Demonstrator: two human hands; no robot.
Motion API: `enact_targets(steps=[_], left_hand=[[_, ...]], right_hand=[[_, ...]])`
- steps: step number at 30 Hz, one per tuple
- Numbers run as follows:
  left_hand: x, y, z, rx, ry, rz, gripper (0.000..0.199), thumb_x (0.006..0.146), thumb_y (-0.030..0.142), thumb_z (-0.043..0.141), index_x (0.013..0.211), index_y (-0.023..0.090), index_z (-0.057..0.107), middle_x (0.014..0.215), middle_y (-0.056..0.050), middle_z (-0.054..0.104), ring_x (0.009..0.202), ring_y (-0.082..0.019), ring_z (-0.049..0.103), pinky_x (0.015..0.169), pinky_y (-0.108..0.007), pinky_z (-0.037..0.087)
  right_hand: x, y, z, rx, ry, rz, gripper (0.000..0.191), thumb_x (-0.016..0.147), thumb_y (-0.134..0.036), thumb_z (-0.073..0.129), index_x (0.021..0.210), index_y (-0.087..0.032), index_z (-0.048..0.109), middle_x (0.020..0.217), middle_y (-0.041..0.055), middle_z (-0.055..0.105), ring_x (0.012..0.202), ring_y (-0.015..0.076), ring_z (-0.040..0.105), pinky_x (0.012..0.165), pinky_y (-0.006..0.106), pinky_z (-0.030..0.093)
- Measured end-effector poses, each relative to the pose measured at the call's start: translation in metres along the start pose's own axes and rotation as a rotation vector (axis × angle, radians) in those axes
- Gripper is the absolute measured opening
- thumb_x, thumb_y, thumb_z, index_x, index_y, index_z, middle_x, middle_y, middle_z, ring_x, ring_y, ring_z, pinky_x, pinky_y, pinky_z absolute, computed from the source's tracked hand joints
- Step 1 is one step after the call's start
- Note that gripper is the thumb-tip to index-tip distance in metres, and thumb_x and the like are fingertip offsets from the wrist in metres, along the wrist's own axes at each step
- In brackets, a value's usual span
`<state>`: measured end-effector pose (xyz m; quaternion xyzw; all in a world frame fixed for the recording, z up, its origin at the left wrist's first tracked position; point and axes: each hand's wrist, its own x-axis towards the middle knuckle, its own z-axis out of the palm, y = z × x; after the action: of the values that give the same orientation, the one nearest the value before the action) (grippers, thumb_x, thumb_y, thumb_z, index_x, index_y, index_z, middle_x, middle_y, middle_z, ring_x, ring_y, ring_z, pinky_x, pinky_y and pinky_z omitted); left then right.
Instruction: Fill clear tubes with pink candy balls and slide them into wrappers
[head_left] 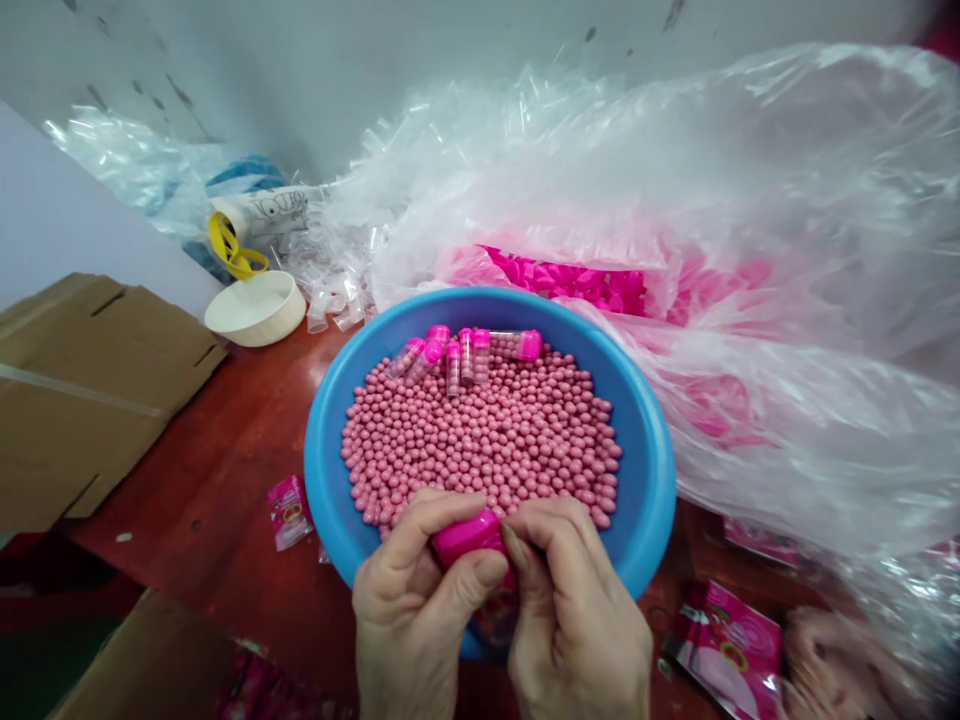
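Note:
My left hand (pixel 427 600) is closed round a glossy bright-pink plastic piece (pixel 469 537), its thumb and forefinger pinching it. From the other side, the fingertips of my right hand (pixel 574 600) press together against the same piece's right end. The piece's lower part is mostly hidden by the hands. Both hands are over the near rim of a blue basin (pixel 649 450), which holds many small round pink candies (pixel 480 440). Several clear tubes with pink caps (pixel 453 368) lie on the candies at the far side, some with candies inside.
A large clear plastic bag (pixel 750 390) with pink parts lies right of the basin. Clear plastic pieces (pixel 337 285) are heaped behind, near a white tape roll (pixel 259 308). A cardboard box (pixel 97 390) stands left. Pink packets (pixel 289 512) lie on the red table (pixel 247 430).

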<state>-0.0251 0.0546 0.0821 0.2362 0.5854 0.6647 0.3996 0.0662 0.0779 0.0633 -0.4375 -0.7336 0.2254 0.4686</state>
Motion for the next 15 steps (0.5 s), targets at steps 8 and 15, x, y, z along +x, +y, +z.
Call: enact_targets(steps=[8,15], left_hand=[[-0.001,0.007,0.004,0.229,-0.064,-0.046,0.018,0.062,0.015,0.076,0.077,0.026,0.073,0.071,0.004,0.066,0.066,-0.012,0.060,0.060,-0.017,0.048],[0.006,0.008,-0.005,0.222,-0.249,-0.051,0.003,0.070,0.023,0.072,0.073,0.024,0.072,0.057,0.004,0.059,0.054,-0.010,0.050,0.052,-0.020,0.042]], right_hand=[[0.002,0.011,-0.006,0.007,-0.046,-0.021,0.015,0.090,-0.008,0.040,0.081,-0.018,0.046,0.073,0.0011,0.050,0.067,0.0114,0.050,0.059,0.021,0.044],[0.005,0.012,-0.015,0.008,-0.178,-0.045,0.014,0.091,-0.009,0.038,0.083,-0.018,0.045,0.074,0.0019,0.052,0.069,0.0130,0.053,0.058,0.023,0.046]])
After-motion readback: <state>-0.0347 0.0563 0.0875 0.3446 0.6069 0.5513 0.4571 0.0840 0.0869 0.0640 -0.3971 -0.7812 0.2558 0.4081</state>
